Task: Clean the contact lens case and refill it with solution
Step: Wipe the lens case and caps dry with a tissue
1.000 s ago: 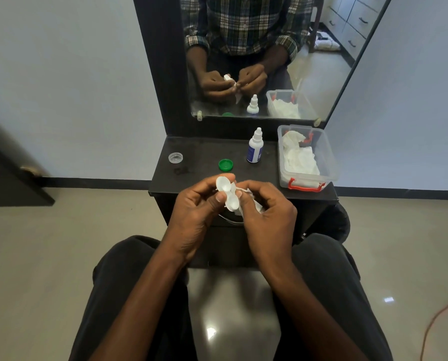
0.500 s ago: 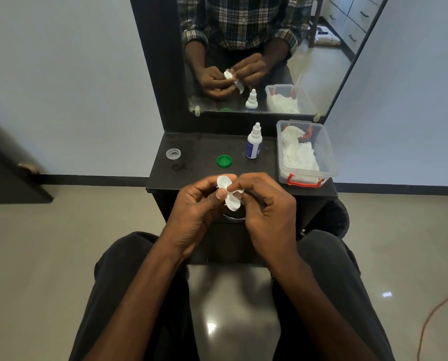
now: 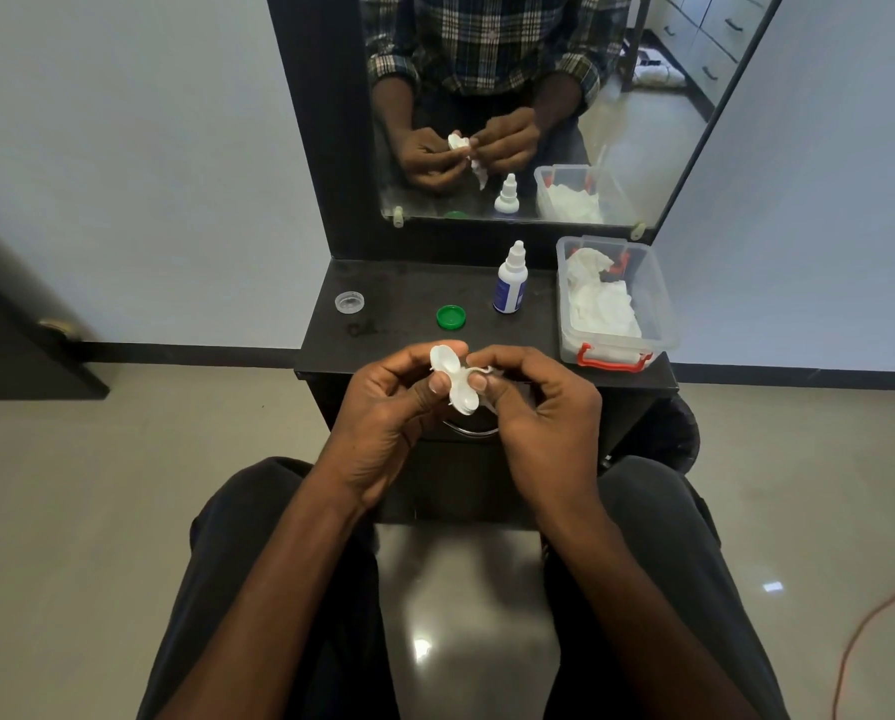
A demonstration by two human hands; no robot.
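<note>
The work is in its cleaning part, and the refill has not begun, as far as I can judge. The white lens case (image 3: 454, 379) is held up in front of the person, above the near edge of the dark shelf (image 3: 409, 304) and not resting on it. The left hand (image 3: 393, 407) holds the case with curled fingers, the thumb pressed on its middle and the other fingers behind it. The right hand (image 3: 533, 402) has its fingers curled too and pinches a small piece of white tissue (image 3: 479, 372) against the near cup of the case; how much tissue is inside the palm I cannot tell. Both cups look open, with no caps on them. One green cap (image 3: 451, 317) lies on the shelf, and a clear round cap (image 3: 349, 302) lies well apart from it, near the left end. The solution bottle (image 3: 510, 285) stands upright beside the green cap, untouched, and I cannot tell if its tip is open. To its right a clear plastic box (image 3: 661, 304) with red clips holds more white tissues. So what is left, in my view, is to finish the wiping, put the tissue away, fill both cups from the bottle and screw the two caps back on.
</note>
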